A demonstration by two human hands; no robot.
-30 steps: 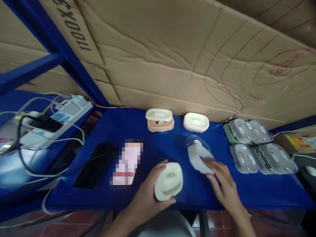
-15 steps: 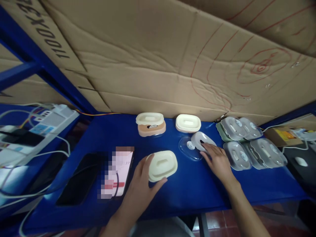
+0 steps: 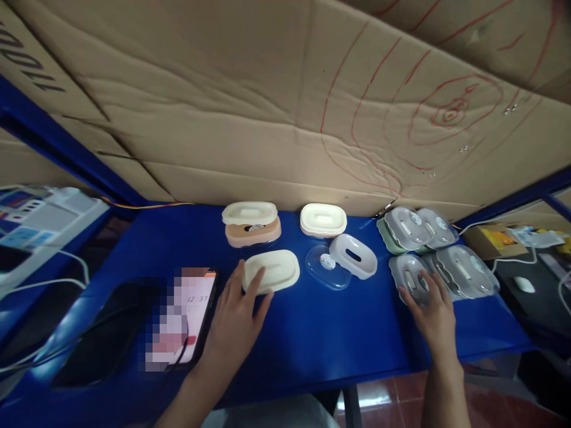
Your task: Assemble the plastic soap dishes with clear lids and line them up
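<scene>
Take the pale grey slotted oval shell [image 3: 366,266] as the landmark. Just to its right and a little nearer the person lies the grey container with the clear scalloped lid [image 3: 400,268], and the right hand [image 3: 435,315] comes over that container from the near side. Its fingers are spread and arched across the lid, the thumb by the rim on the side facing the shell, the other fingertips over the far side. Whether they grip or merely rest there, I cannot tell. The container's long axis appears to slant from far left to near right, as its raised handle does. The right hand is plainly the nearer one; the left hand [image 3: 234,315] is well apart, on the opposite side of the shell.

That left hand is at the cream oval lid [image 3: 281,267], left of the shell, its long axis running roughly side to side. The index finger lies over the top and the thumb by the near edge, with a gap between them; how firmly they hold is unclear.

The shell's left end overlaps the clear oval cover [image 3: 319,276]. More clear-lidded containers [image 3: 468,270] sit farther to the shell's right.
</scene>
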